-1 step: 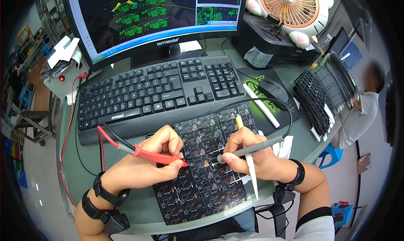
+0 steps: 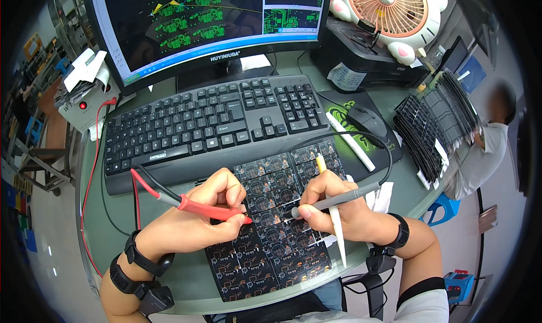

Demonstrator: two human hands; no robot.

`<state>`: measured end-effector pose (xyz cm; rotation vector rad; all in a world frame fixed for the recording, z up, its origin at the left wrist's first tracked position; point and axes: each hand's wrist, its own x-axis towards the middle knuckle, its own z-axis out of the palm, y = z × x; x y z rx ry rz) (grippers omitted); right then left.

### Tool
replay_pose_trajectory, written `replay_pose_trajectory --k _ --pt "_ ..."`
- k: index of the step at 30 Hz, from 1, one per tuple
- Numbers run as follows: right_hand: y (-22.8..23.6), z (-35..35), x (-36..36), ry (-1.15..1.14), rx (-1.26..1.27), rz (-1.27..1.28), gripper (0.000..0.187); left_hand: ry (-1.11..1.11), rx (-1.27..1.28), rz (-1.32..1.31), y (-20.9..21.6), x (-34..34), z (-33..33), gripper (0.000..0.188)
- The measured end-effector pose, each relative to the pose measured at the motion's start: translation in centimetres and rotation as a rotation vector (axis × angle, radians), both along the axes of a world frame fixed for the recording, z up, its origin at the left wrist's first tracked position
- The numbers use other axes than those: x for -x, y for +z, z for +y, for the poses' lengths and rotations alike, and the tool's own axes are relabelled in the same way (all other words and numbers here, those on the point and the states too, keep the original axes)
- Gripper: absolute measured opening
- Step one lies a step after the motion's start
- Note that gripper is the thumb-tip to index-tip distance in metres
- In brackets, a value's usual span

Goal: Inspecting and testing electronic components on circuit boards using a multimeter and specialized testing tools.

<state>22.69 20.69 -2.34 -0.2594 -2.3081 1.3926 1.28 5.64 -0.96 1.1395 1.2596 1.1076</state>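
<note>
Left hand (image 2: 197,224): fingers pinched on red test probe (image 2: 203,209). Right hand (image 2: 351,218): fingers closed around grey test probe (image 2: 358,192) and white pen-like stick (image 2: 339,238). Printed-circuit panel (image 2: 262,265) lies beneath both, before black keyboard (image 2: 197,126).

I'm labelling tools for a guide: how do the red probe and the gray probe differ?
The red probe is in the left hand; the gray probe is in the right hand, alongside a white pen-shaped tool.
The red probe's working end points rightward in the picture, the gray probe's leftward.
Both are slim and held over the dark circuit board panel.
</note>
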Motion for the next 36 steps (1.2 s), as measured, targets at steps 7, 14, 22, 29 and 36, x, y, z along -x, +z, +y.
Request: replay_pose_trajectory --k 7,14,22,29,36 --pt "0.22 -0.12 0.09 -0.002 -0.024 -0.004 0.021 -0.013 -0.012 0.0 -0.08 0.08 -0.05 0.026" --pt "0.22 -0.13 0.08 -0.004 -0.049 0.005 0.022 -0.01 0.007 0.008 -0.01 0.01 -0.05 0.025" --pt "-0.07 0.0 0.03 0.003 -0.067 0.011 0.023 -0.001 -0.001 0.022 0.07 -0.04 -0.07 0.025" --pt "0.29 -0.06 0.04 0.012 -0.075 0.006 0.023 -0.004 0.008 0.027 0.04 -0.02 -0.06 0.025" --pt "0.34 -0.06 -0.01 0.01 -0.054 0.011 0.022 0.003 0.02 -0.001 0.17 -0.1 -0.1 0.025"
